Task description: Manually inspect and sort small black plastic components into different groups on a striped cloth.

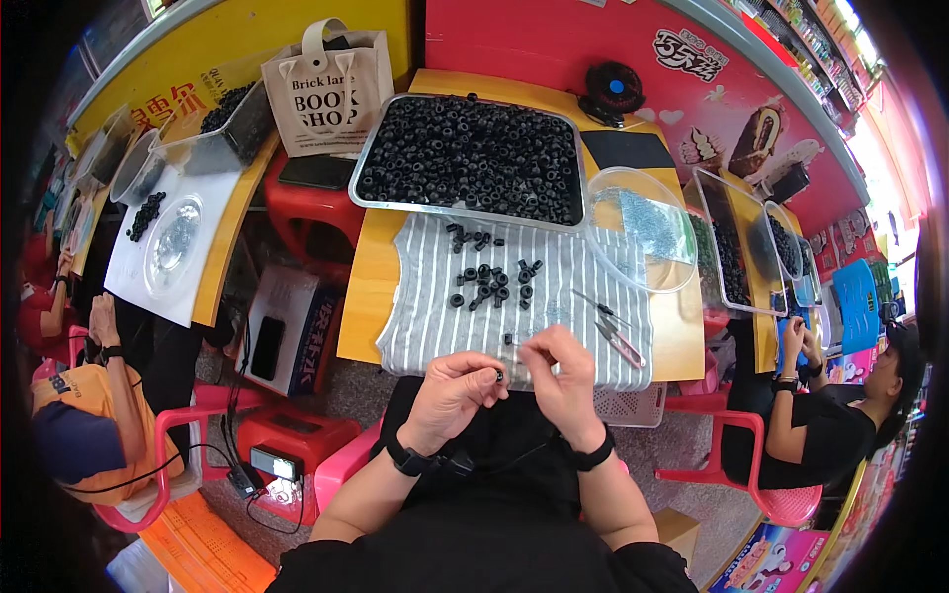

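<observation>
Left hand (450, 388) pinches a small black ring (499, 377) at its fingertips, grip closed on it. Right hand (563, 374) sits just right of it, fingers curled, pinch contents too small to tell. Beyond both: striped cloth (425, 306) on the counter (364, 296) with loose black rings (489, 282); metal tray (368, 158) farther off; tweezers (613, 336) right.

2 hands, left (447, 388) and right (563, 374); 1 metal tray (368, 158) heaped with uncountable black rings (470, 153); 1 striped cloth (425, 306); 1 canvas bag (331, 94); 1 clear bowl (647, 232).
</observation>
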Available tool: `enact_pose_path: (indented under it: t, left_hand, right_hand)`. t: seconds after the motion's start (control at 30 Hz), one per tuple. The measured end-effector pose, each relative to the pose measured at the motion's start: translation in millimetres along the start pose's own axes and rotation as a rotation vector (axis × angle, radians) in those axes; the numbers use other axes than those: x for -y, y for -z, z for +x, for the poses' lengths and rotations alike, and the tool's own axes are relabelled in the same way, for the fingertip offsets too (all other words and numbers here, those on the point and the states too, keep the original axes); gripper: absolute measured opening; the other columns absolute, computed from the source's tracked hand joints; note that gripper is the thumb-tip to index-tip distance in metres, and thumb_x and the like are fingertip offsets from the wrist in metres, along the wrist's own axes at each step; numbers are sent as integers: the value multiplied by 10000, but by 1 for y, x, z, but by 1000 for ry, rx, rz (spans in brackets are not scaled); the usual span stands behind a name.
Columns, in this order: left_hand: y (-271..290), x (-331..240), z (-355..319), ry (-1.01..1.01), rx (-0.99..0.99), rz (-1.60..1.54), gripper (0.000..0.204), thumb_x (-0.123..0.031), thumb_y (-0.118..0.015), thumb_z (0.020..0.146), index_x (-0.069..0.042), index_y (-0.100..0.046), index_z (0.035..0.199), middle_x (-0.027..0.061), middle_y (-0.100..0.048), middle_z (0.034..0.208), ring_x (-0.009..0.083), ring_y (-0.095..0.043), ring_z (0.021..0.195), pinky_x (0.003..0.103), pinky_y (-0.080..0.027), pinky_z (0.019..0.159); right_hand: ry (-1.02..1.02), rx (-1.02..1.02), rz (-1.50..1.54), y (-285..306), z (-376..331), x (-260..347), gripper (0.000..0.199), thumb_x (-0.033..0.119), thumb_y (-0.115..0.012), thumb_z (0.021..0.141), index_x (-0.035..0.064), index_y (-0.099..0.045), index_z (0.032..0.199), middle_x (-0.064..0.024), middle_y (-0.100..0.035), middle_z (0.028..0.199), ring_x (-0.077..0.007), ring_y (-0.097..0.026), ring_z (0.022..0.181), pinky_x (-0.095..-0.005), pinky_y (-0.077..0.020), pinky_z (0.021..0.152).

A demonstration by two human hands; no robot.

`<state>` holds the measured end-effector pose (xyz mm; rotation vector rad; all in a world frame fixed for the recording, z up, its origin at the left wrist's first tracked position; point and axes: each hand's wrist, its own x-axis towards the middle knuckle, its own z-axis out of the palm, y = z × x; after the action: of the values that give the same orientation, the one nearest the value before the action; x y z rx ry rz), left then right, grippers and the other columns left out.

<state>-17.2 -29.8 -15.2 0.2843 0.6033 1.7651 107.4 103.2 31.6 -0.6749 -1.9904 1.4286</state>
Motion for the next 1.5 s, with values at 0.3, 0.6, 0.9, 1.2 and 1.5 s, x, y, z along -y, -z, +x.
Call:
enact_pose_path:
  t: [0.3,0.6,0.9,1.2,1.5]
  left_hand:
    - [4,-4,-3,-12,-88,-77,267,-210,-589,1026,23,-665,1132,103,-664,850,180,-629,726,268,-496,629]
    - [-9,-7,-1,-8,-171,47,268,-224,-600,1024,11,-681,1125,69,-694,860,123,-641,696,226,-492,609]
    - [-5,1,2,-15,-82,53,213,-186,-631,1007,-15,-689,1120,64,-713,860,115,-668,705,207,-501,601]
    - [-6,0,-2,-66,-50,153,246,-82,-594,1012,29,-670,1218,84,-722,955,118,-676,799,213,-519,666]
    - [-15,-4,-4,-197,-79,488,229,2,-579,986,23,-699,1180,60,-680,957,104,-649,798,216,-510,683]
  right_hand:
    - [415,131,-904,-4,24,-2,124,94,-700,751,71,-677,870,-190,-592,1243,-360,-550,1086,-462,-427,846]
    - [265,74,-467,1,11,-13,114,-48,-691,804,2,-609,867,-128,-663,1020,-246,-636,870,-354,-475,681]
    - [33,76,220,-4,-12,7,113,-93,-661,862,-27,-666,955,-62,-633,860,-116,-638,745,-245,-496,660]
    - [173,91,36,-5,-11,18,124,-118,-664,841,-43,-654,939,-102,-634,854,-184,-673,748,-283,-538,637]
    - [267,82,-107,-4,-13,21,127,-121,-686,827,-36,-626,900,-114,-627,845,-204,-675,729,-283,-541,619]
